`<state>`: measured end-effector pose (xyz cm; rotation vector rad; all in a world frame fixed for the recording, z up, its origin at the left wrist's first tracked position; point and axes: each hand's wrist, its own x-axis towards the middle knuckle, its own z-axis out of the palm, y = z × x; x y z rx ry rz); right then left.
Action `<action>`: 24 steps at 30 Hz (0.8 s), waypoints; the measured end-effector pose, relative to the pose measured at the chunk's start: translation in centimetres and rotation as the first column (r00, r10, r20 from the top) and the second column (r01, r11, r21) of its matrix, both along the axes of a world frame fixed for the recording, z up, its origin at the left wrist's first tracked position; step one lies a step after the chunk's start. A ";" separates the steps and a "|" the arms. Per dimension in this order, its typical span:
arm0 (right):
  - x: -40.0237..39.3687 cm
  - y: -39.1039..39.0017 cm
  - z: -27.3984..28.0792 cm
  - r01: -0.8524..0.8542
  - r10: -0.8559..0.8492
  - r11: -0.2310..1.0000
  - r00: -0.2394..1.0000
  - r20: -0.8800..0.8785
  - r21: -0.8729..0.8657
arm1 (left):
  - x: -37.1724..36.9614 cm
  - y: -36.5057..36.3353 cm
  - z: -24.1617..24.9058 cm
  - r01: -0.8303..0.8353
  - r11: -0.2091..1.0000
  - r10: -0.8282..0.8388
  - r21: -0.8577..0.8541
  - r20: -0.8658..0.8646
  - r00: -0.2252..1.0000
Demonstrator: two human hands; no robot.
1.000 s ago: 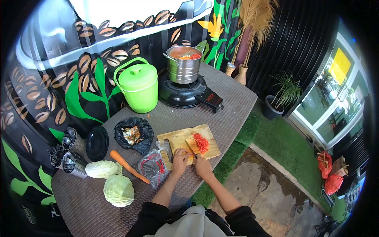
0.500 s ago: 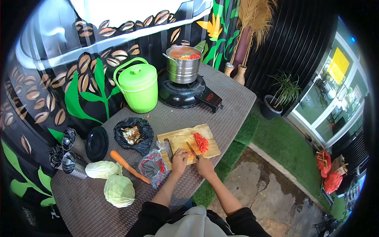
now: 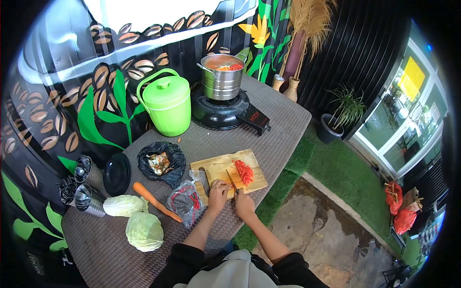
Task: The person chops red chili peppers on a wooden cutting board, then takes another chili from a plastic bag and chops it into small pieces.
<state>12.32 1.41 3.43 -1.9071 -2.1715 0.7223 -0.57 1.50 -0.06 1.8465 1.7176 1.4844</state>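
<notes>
A wooden cutting board (image 3: 216, 168) lies near the table's front edge, with a pile of finely chopped red pieces (image 3: 243, 173) on its right part. My right hand (image 3: 244, 202) is closed round the handle of a knife (image 3: 232, 178), whose blade points away from me over the board. Just left of the blade, my left hand (image 3: 219, 193) rests on the board with fingers bent together over small orange-red bits; what they pinch is too small to make out. A plastic bag with red chillies (image 3: 187, 200) lies beside my left wrist.
Left of the board are a carrot (image 3: 156, 201), cabbage (image 3: 144, 232), pale leafy head (image 3: 122, 206), black bag of scraps (image 3: 161, 164), black lid (image 3: 117, 174) and metal cups (image 3: 90, 200). Behind stand a green bucket (image 3: 168, 105) and a pot (image 3: 222, 79) on a stove (image 3: 218, 113).
My right hand and the knife have shifted slightly left, closer to my left hand. The view has moved a little.
</notes>
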 end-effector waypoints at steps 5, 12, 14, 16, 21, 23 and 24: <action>0.2 1.4 0.4 -0.046 0.046 0.999 0.999 -0.029 -0.003 | 0.0 -0.1 -0.1 -0.017 1.000 0.017 -0.009 -0.013 1.000; -0.3 0.8 -0.3 -0.004 0.004 0.999 1.000 -0.005 0.032 | 0.0 0.2 -0.1 -0.029 0.999 0.031 0.025 -0.089 0.996; 0.0 1.3 -0.3 -0.020 0.020 1.000 1.000 -0.007 0.022 | 0.0 -0.2 0.0 -0.031 0.999 0.035 0.034 -0.105 0.994; 0.7 2.1 0.2 -0.093 0.096 0.995 0.993 -0.066 0.042 | 0.0 -0.1 0.2 -0.031 0.999 0.031 -0.010 -0.032 0.999; 0.4 -0.1 0.5 -0.006 0.006 1.000 1.000 -0.027 0.017 | 0.1 0.0 0.0 -0.021 1.000 0.021 -0.003 -0.027 0.999; -0.1 0.0 0.0 0.016 -0.017 1.000 1.000 -0.025 -0.020 | 0.1 0.0 0.1 -0.023 1.000 0.023 -0.021 -0.018 1.000; 0.0 0.3 -0.2 0.018 -0.019 1.000 0.999 -0.030 -0.022 | 0.2 0.0 0.2 -0.020 0.999 0.020 -0.043 0.009 1.000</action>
